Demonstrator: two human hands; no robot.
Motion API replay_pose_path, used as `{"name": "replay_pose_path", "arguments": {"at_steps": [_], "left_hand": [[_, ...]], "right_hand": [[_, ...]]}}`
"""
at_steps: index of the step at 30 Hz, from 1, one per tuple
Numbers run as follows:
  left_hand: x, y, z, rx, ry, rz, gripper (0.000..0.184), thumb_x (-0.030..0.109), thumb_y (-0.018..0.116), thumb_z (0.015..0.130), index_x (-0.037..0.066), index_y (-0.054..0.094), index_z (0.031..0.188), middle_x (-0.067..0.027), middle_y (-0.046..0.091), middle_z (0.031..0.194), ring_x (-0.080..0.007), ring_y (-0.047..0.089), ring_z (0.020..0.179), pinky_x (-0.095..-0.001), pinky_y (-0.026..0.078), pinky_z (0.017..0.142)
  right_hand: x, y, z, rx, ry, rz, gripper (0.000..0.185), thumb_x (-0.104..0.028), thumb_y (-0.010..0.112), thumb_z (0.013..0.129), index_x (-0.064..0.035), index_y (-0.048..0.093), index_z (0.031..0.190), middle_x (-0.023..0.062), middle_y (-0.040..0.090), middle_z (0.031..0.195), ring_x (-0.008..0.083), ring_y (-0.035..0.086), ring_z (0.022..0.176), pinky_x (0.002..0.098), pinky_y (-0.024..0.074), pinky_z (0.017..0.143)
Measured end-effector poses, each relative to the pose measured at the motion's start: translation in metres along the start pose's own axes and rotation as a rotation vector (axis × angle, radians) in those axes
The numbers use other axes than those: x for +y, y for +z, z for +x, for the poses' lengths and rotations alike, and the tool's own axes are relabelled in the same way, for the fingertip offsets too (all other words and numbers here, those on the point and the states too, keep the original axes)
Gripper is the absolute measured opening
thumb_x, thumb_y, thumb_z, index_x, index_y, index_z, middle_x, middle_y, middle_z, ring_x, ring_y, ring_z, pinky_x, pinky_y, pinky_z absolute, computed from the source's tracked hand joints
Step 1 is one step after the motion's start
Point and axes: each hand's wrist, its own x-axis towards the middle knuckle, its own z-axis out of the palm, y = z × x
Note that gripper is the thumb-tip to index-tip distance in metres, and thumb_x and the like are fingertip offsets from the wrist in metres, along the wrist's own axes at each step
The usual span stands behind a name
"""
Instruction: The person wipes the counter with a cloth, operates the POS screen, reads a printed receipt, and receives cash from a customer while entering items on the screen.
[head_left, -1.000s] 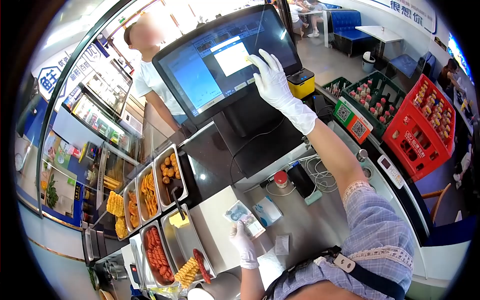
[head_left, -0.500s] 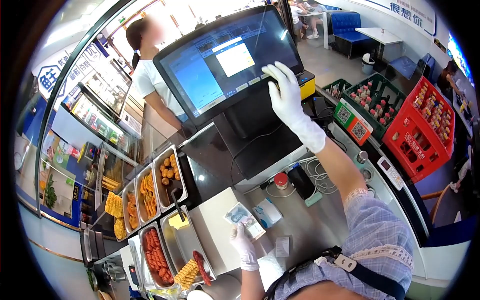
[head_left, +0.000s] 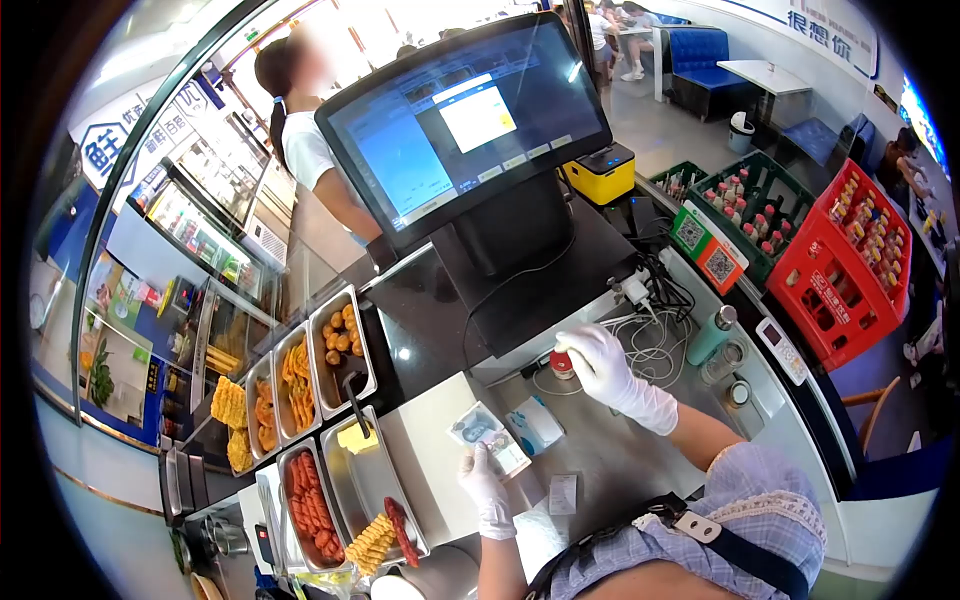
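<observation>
My left hand [head_left: 486, 492], in a white glove, grips the lower edge of some banknotes [head_left: 488, 440] over the pale counter board [head_left: 425, 440]. Beside the notes lies a blue and white packet [head_left: 535, 424]. My right hand [head_left: 612, 376], also gloved, hovers over the grey counter near a red-lidded jar [head_left: 562, 364]. Its fingers are bent and drawn together; whether anything small is between them cannot be made out. Beyond it stands a touchscreen monitor [head_left: 465, 125] showing a white pop-up window.
Food trays [head_left: 343, 345] stand at the left. A yellow and black printer [head_left: 600, 174], tangled cables [head_left: 650, 345], a bottle [head_left: 712, 335] and a red crate [head_left: 840, 290] are at the right. A person [head_left: 315, 165] stands behind the monitor.
My right hand has moved from the screen down and toward me, over the counter. My left hand has hardly moved with the notes. The person behind the monitor has turned their head.
</observation>
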Motion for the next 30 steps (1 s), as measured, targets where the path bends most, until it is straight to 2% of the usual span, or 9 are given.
{"name": "replay_pose_path", "arguments": {"at_steps": [5, 8, 11, 12, 13, 14, 17, 20, 30], "left_hand": [[-0.006, -0.005, 0.005, -0.029, 0.017, -0.019, 0.007, 0.007, 0.062, 0.092, 0.003, 0.068, 0.094, -0.0012, 0.067, 0.085, -0.0088, 0.061, 0.074, -0.0223, 0.05, 0.068], [-0.003, -0.003, 0.002, -0.028, 0.02, -0.003, 0.008, 0.007, 0.062, 0.092, 0.004, 0.068, 0.094, -0.0018, 0.067, 0.085, -0.0096, 0.062, 0.073, -0.0236, 0.052, 0.067], [-0.005, -0.003, 0.004, 0.001, -0.008, -0.002, 0.007, 0.005, 0.061, 0.092, 0.002, 0.068, 0.093, -0.0009, 0.067, 0.082, -0.0072, 0.059, 0.068, -0.0201, 0.047, 0.059], [-0.006, -0.003, 0.005, 0.01, -0.016, -0.006, 0.008, 0.005, 0.061, 0.092, 0.002, 0.068, 0.094, -0.0005, 0.067, 0.081, -0.0067, 0.058, 0.067, -0.0197, 0.046, 0.058], [-0.007, -0.003, 0.005, 0.019, -0.025, -0.012, 0.008, 0.005, 0.061, 0.092, 0.003, 0.068, 0.094, -0.0002, 0.066, 0.08, -0.0062, 0.058, 0.066, -0.0194, 0.045, 0.057], [-0.008, -0.004, 0.004, 0.02, -0.025, -0.014, 0.008, 0.005, 0.061, 0.092, 0.003, 0.068, 0.094, -0.0002, 0.066, 0.08, -0.0062, 0.058, 0.066, -0.0194, 0.045, 0.057], [-0.004, -0.004, 0.004, -0.018, -0.02, -0.009, 0.009, 0.005, 0.061, 0.092, 0.002, 0.068, 0.096, -0.0008, 0.067, 0.081, -0.0067, 0.059, 0.067, -0.0198, 0.046, 0.058], [-0.002, -0.002, 0.002, -0.034, -0.042, -0.013, 0.011, 0.006, 0.06, 0.093, 0.001, 0.068, 0.098, -0.0019, 0.067, 0.084, -0.0084, 0.06, 0.07, -0.0214, 0.048, 0.061], [0.002, 0.0, 0.0, -0.027, -0.027, -0.052, 0.014, 0.009, 0.06, 0.093, 0.0, 0.066, 0.102, -0.0071, 0.069, 0.093, -0.0151, 0.067, 0.078, -0.0276, 0.056, 0.068]], "right_hand": [[-0.003, 0.001, -0.031, -0.061, 0.07, 0.01, 0.023, -0.003, 0.061, 0.082, -0.0039, 0.061, 0.106, 0.0071, 0.067, 0.09, 0.0297, 0.062, 0.085, 0.0405, 0.0506, 0.078], [0.002, 0.004, -0.043, -0.091, 0.072, 0.023, 0.024, -0.002, 0.061, 0.082, -0.0038, 0.061, 0.106, 0.0079, 0.067, 0.088, 0.0298, 0.062, 0.087, 0.0408, 0.0507, 0.078], [0.005, 0.005, -0.032, -0.102, 0.049, 0.023, 0.025, -0.002, 0.061, 0.082, -0.0038, 0.061, 0.107, 0.0093, 0.066, 0.09, 0.0303, 0.062, 0.088, 0.041, 0.0506, 0.078], [0.008, 0.005, -0.021, -0.089, 0.017, 0.007, 0.026, -0.003, 0.061, 0.083, -0.0038, 0.061, 0.108, 0.0105, 0.066, 0.092, 0.0307, 0.062, 0.088, 0.041, 0.0507, 0.078], [0.01, 0.002, 0.002, -0.117, 0.045, 0.002, 0.027, -0.002, 0.061, 0.083, -0.0037, 0.06, 0.11, 0.0131, 0.064, 0.102, 0.0327, 0.061, 0.092, 0.0425, 0.0499, 0.08], [0.016, 0.001, 0.034, -0.038, -0.042, -0.024, 0.03, -0.001, 0.06, 0.083, -0.0035, 0.059, 0.112, 0.0154, 0.061, 0.109, 0.0348, 0.058, 0.099, 0.0436, 0.0482, 0.086], [0.026, -0.008, 0.137, 0.167, -0.212, -0.087, 0.035, 0.0, 0.06, 0.082, -0.0042, 0.057, 0.117, 0.0165, 0.057, 0.117, 0.0365, 0.053, 0.112, 0.0445, 0.0441, 0.096], [0.041, -0.003, 0.214, 0.251, -0.248, -0.126, 0.036, 0.0, 0.058, 0.082, -0.005, 0.057, 0.118, 0.0169, 0.054, 0.123, 0.0358, 0.05, 0.117, 0.0441, 0.0401, 0.1], [0.058, 0.022, 0.28, 0.285, -0.294, -0.288, 0.038, -0.002, 0.055, 0.084, -0.0107, 0.059, 0.121, 0.0171, 0.052, 0.126, 0.0344, 0.048, 0.121, 0.0441, 0.0386, 0.102]]}}
